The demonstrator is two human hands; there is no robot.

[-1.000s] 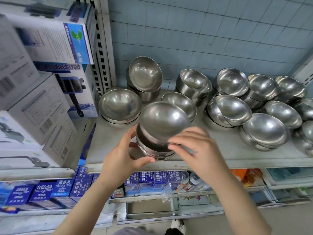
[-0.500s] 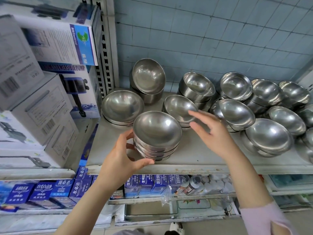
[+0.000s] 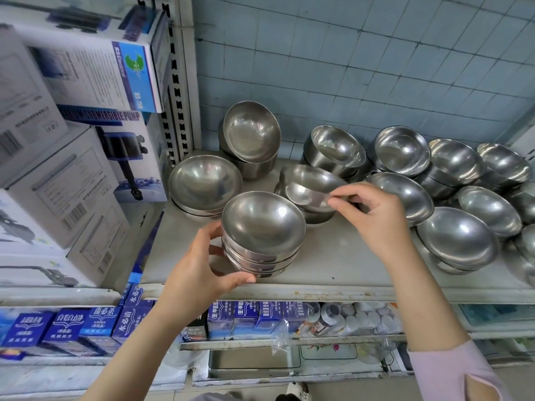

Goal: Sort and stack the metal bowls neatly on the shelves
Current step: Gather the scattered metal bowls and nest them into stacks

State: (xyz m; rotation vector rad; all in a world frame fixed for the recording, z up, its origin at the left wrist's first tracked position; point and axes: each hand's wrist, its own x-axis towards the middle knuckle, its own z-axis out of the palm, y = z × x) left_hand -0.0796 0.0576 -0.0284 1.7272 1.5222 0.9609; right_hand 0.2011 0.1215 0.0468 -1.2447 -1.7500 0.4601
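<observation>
While the left hand (image 3: 199, 267) keeps its place at the front stack (image 3: 263, 227) of metal bowls, the right hand (image 3: 376, 218) has gone on to a new one. A second ago it lay over the top bowl of that stack; half a second ago it reached with straight fingers toward the tilted bowl (image 3: 309, 188) just behind. Now its grip is closed on that bowl, thumb and fingertips pinching the near right rim.

The tilted bowl leans toward the person on another bowl under it, mid-shelf, just behind and right of the front stack. The front stack stands upright near the front edge of the shelf (image 3: 333, 264), several bowls nested mouth up. The left hand's grip wraps its left side, fingers curled at the back and thumb under the front of the base.

A wide bowl (image 3: 205, 180) sits on the shelf left of the stack, and behind it a rear bowl (image 3: 252, 131) tips forward on another. The loose bowls (image 3: 457, 235) crowd the right half of the shelf, most tilted and overlapping. White boxes (image 3: 75, 180) are piled at the left, blue cartons (image 3: 69, 328) line the lower shelf, and a tiled wall (image 3: 362, 59) stands behind.
</observation>
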